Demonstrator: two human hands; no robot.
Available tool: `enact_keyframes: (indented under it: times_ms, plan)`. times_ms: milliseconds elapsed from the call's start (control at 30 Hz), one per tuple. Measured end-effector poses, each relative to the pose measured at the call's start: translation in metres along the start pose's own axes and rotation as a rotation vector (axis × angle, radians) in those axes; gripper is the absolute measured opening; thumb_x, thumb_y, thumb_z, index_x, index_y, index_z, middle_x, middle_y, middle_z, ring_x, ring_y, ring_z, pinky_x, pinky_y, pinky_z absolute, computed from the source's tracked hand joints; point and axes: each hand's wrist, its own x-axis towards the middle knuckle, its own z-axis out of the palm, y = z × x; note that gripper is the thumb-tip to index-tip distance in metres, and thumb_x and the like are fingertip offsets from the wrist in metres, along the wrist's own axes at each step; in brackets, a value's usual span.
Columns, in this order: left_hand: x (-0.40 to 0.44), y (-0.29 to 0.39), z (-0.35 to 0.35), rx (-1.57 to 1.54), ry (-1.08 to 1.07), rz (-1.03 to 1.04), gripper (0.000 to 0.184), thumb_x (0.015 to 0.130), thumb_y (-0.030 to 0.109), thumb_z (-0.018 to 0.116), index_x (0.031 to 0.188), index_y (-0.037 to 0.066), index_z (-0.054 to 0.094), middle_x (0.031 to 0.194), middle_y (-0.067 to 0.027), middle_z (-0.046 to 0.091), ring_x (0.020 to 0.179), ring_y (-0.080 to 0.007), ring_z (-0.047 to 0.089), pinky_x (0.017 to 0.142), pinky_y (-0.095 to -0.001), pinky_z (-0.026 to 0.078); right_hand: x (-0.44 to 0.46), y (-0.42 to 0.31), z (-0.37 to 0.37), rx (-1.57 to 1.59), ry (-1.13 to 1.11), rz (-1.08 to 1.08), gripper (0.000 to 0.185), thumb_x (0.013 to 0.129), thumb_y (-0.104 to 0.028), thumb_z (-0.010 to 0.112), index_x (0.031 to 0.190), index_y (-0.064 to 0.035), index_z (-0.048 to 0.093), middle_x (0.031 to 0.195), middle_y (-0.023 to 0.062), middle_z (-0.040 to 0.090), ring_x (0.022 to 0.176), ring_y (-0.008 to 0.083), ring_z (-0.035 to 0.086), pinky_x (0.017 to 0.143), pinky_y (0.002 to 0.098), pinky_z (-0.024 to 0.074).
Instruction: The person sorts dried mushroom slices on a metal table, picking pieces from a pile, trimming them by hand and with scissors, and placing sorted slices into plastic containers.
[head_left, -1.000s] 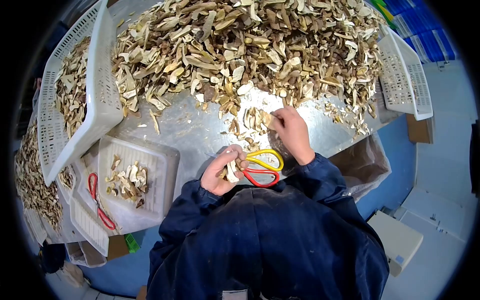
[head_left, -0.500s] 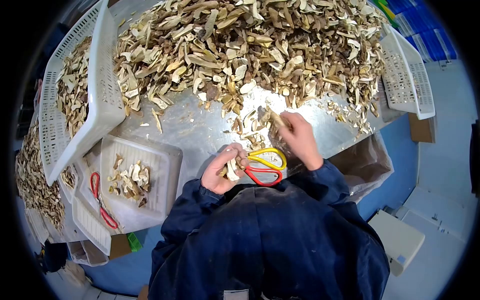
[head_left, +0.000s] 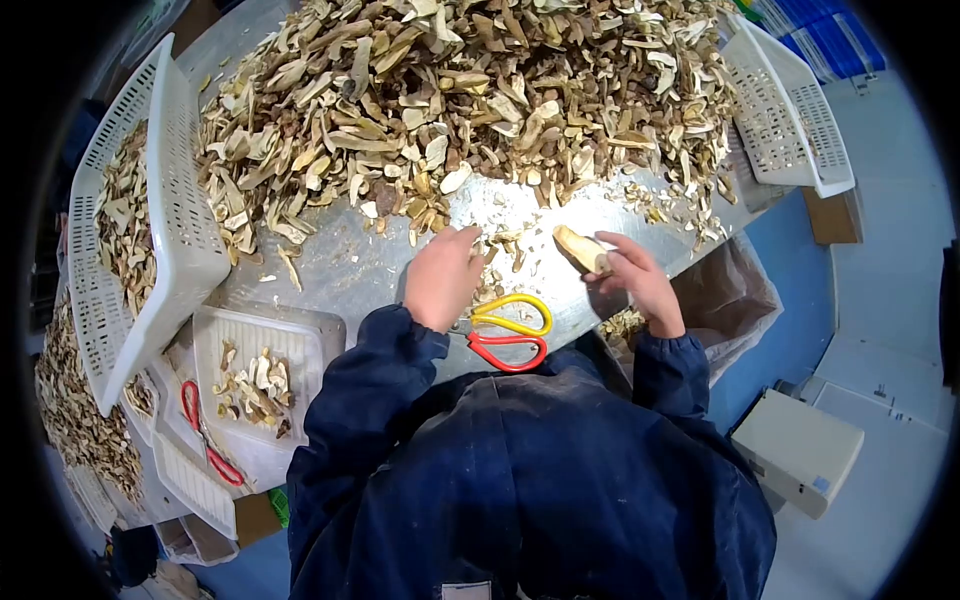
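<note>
My right hand [head_left: 645, 285] pinches a pale, brown-edged dried slice [head_left: 582, 249] over the bright part of the metal table [head_left: 375, 262]. My left hand [head_left: 441, 279] is at the left edge of a small group of pieces [head_left: 505, 250], back of the hand up, fingers curled; whatever is under its fingertips is hidden. Scissors with one yellow and one red handle [head_left: 508, 332] lie at the table's front edge, just right of my left wrist, and neither hand grips them. Beyond both hands rises a large heap of dried slices [head_left: 470, 100].
At the left, a white basket [head_left: 190, 215] holds slices. Near it are a clear tray [head_left: 325, 350] with some pieces and red-handled scissors [head_left: 207, 440]. Another white basket [head_left: 780, 120] stands at the right, above a lined bin [head_left: 735, 300].
My left hand has moved up to the small pieces, no longer at the scissors, and the white piece it held is no longer visible there. My right hand has shifted right with a slice.
</note>
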Motion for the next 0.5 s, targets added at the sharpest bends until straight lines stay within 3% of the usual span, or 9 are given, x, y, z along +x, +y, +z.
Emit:
enact_keyframes:
  times_ms: [67, 233, 333, 433, 467, 500]
  plan:
    - [0.002, 0.012, 0.0, 0.142, -0.052, -0.006, 0.016, 0.08, 0.009, 0.057, 0.096, 0.004, 0.057, 0.087, -0.0161, 0.059, 0.08, -0.0356, 0.061, 0.067, -0.0441, 0.05, 0.0, 0.014, -0.019, -0.281, 0.147, -0.135, 0.035, 0.091, -0.014, 0.051, 0.124, -0.001, 0.051, 0.087, 0.0079, 0.064, 0.074, 0.013, 0.061, 0.06, 0.0235, 0.0467]
    - [0.005, 0.02, 0.008, 0.324, -0.118, -0.034, 0.014, 0.078, 0.003, 0.054, 0.092, 0.004, 0.056, 0.088, -0.0161, 0.059, 0.08, -0.0351, 0.062, 0.066, -0.0441, 0.051, -0.007, 0.004, -0.022, -0.248, 0.209, -0.189, 0.031, 0.089, -0.015, 0.054, 0.116, -0.0015, 0.057, 0.089, 0.0072, 0.067, 0.073, 0.0099, 0.06, 0.059, 0.0224, 0.0444]
    - [0.004, 0.014, 0.007, 0.301, -0.045, 0.014, 0.012, 0.079, 0.004, 0.055, 0.091, 0.004, 0.055, 0.082, -0.012, 0.058, 0.077, -0.0285, 0.064, 0.062, -0.0389, 0.051, -0.006, -0.008, -0.008, -0.297, 0.228, -0.228, 0.027, 0.088, -0.014, 0.056, 0.111, -0.0004, 0.06, 0.084, 0.008, 0.067, 0.073, 0.0097, 0.06, 0.061, 0.0225, 0.0453]
    - [0.001, -0.006, -0.029, -0.627, -0.15, -0.299, 0.006, 0.083, 0.006, 0.056, 0.088, 0.006, 0.054, 0.077, -0.0043, 0.053, 0.065, -0.0169, 0.057, 0.055, -0.0301, 0.048, 0.002, -0.017, 0.027, -0.362, 0.247, -0.341, 0.025, 0.086, -0.013, 0.059, 0.107, 0.0011, 0.061, 0.081, 0.0098, 0.067, 0.073, 0.0099, 0.061, 0.063, 0.0227, 0.0463]
    - [-0.006, -0.013, -0.048, -0.885, -0.155, -0.411, 0.006, 0.084, 0.008, 0.055, 0.09, 0.009, 0.053, 0.078, -0.002, 0.051, 0.065, -0.013, 0.051, 0.052, -0.0254, 0.044, 0.002, -0.022, 0.045, -0.461, 0.222, -0.365, 0.027, 0.084, -0.013, 0.062, 0.107, 0.0013, 0.061, 0.086, 0.0136, 0.067, 0.073, 0.013, 0.063, 0.064, 0.0248, 0.0481]
    - [-0.016, -0.021, -0.064, -1.145, -0.156, -0.524, 0.007, 0.086, 0.01, 0.055, 0.092, 0.011, 0.052, 0.079, 0.0004, 0.048, 0.065, -0.0091, 0.045, 0.05, -0.0207, 0.041, 0.008, -0.01, 0.064, -0.447, 0.214, -0.541, 0.029, 0.08, -0.014, 0.066, 0.105, 0.0008, 0.062, 0.088, 0.0145, 0.066, 0.075, 0.0215, 0.063, 0.067, 0.0307, 0.049]
